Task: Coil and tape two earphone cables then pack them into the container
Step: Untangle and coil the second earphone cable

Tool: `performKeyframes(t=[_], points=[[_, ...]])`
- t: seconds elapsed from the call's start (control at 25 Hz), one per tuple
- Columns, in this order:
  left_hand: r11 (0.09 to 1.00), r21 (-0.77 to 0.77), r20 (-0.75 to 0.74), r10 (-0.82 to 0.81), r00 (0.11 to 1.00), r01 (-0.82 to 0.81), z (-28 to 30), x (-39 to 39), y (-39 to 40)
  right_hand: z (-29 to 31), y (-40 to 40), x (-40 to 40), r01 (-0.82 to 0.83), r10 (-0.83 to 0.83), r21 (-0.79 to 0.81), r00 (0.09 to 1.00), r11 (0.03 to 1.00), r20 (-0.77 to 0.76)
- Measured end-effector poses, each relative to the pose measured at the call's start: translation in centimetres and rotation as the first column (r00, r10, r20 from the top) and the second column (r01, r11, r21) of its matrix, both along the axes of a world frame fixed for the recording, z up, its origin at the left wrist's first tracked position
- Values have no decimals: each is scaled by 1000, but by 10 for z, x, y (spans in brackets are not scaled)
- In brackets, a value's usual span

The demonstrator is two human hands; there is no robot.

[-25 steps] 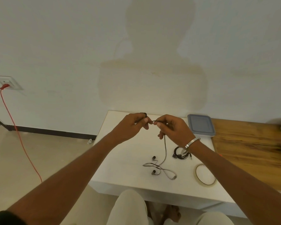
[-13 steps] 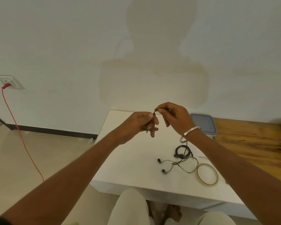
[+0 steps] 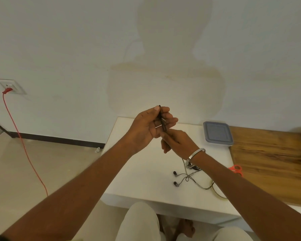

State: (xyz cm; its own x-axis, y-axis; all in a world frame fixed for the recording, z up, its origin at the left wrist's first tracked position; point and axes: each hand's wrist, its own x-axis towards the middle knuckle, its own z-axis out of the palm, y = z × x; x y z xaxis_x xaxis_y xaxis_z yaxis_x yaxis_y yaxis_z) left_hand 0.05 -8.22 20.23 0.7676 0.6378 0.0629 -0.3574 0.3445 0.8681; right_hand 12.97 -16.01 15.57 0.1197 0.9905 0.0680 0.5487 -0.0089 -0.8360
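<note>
My left hand [image 3: 150,125] is raised above the white table [image 3: 142,171] with the plug end of a dark earphone cable [image 3: 162,121] looped between its fingers. My right hand [image 3: 178,142] sits just below it and pinches the same cable. The rest of that cable hangs down to the table, where its two earbuds [image 3: 175,178] lie. A second, coiled black earphone [image 3: 192,166] is partly hidden under my right wrist. The grey lidded container [image 3: 217,133] rests at the back of the table. A tape roll [image 3: 219,193] peeks out beneath my right forearm.
Orange-handled scissors [image 3: 235,169] lie on the wooden board [image 3: 271,162] to the right. A red cord [image 3: 23,141] runs from a wall socket [image 3: 10,86] down across the floor on the left. My knees are below the table's front edge.
My left hand has turned palm-up and risen with the cable wound on it. My right hand has dropped from above to below the left hand, drawing the cable along.
</note>
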Motion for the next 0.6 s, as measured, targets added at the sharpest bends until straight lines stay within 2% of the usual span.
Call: performKeyframes(t=[0.16,0.32,0.48,0.6], points=[[991,92,-36,103,994,-99,-3,-1,9,-7,-7,-10,-80,78,-50,996,996,-48],[944,305,-197,191,962,-125,-13,-10,20,-9,-15,-10,-117,109,-55,986,992,-127],[845,533,-377,296,878,-56,-27,-18,27,-4,-20,-3,-106,100,-40,987,994,-129],[789,608,-506,297,810,91,-44,-25,31,4,-20,7,-42,45,41,997,998,-66]])
